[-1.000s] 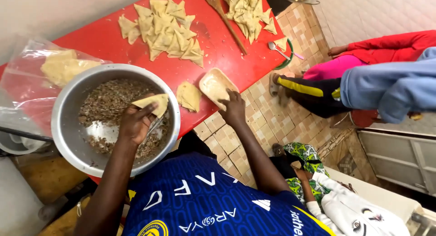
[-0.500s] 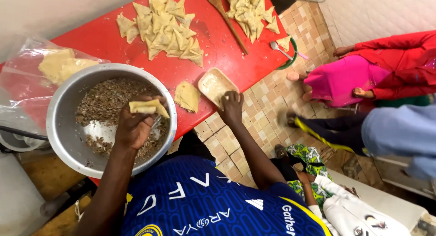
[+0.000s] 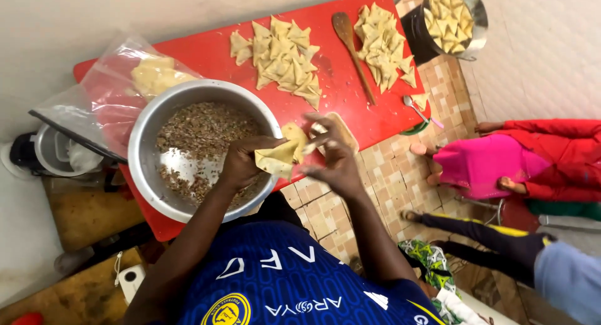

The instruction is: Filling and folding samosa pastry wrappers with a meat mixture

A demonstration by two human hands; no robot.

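A: Since 1 s ago both hands have come together: right hand point(image 3: 335, 153) left the flat dough piece on the worktop point(image 3: 350, 93) and joined the left hand point(image 3: 241, 162), which lifted out of the bowl point(image 3: 147, 175).

B: Where's the pastry now?

A: Folded pastry cone point(image 3: 278, 157) sits between the 2 hands, frame centre, just over the bowl's right rim. Long axis runs roughly lower left to upper right, mouth twd the right hand.

B: Grip?

A: Left grip clamped on the cone's lower-left end. Right fingertips point(image 3: 316, 128) pinch at its upper-right edge, closed on the dough as far as I can tell.

B: Around it?

A: Minced filling point(image 3: 200, 134) in the bowl, directly left of the cone, nearer the left hand. Flat wrapper point(image 3: 341, 128) lies behind the right hand. Filled triangles point(image 3: 282, 62) in piles upper centre, wooden spoon point(image 3: 354, 53) btwn piles, plastic bag point(image 3: 119, 93) upper left. Nothing btwn cone and filling.
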